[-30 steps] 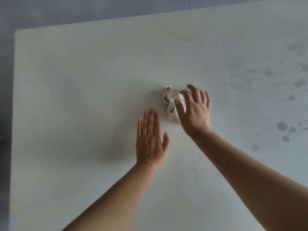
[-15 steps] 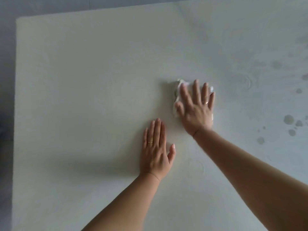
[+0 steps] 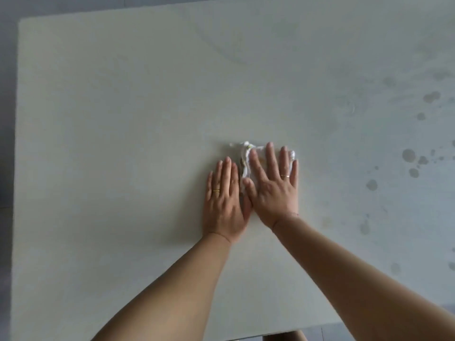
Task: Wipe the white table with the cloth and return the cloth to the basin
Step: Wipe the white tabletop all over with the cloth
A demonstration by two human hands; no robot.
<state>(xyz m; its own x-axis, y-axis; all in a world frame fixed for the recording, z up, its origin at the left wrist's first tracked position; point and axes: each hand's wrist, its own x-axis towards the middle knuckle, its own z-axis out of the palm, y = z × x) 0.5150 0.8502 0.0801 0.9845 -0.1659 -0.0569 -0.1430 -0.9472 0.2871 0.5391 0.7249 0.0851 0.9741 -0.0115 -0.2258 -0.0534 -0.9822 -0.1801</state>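
**Two hands flat on a white bench, one pressing a cloth**

Seen from above, a white bench (image 3: 98, 143) fills almost the whole view. Two bare forearms reach in from the bottom edge toward its middle.

The right hand (image 3: 273, 190) lies palm down with its fingers spread, flat on top of a small crumpled white cloth (image 3: 246, 153). It presses the cloth against the bench rather than gripping it. The cloth shows past the fingertips and along the thumb side of the hand, with faint small dark and yellow marks on the fabric. A thin gold ring (image 3: 285, 176) sits on one finger.

The left hand (image 3: 225, 203) rests just beside it, also palm down and open, fingers held close together, directly on the bare bench. It holds nothing. Its thumb side touches or nearly touches the right hand and the edge of the cloth. It wears a gold band (image 3: 216, 191) too.

Toward the right side of the bench, well apart from both hands, lie scattered dark round spots (image 3: 408, 155) and pale smeared patches. The left side looks plain.
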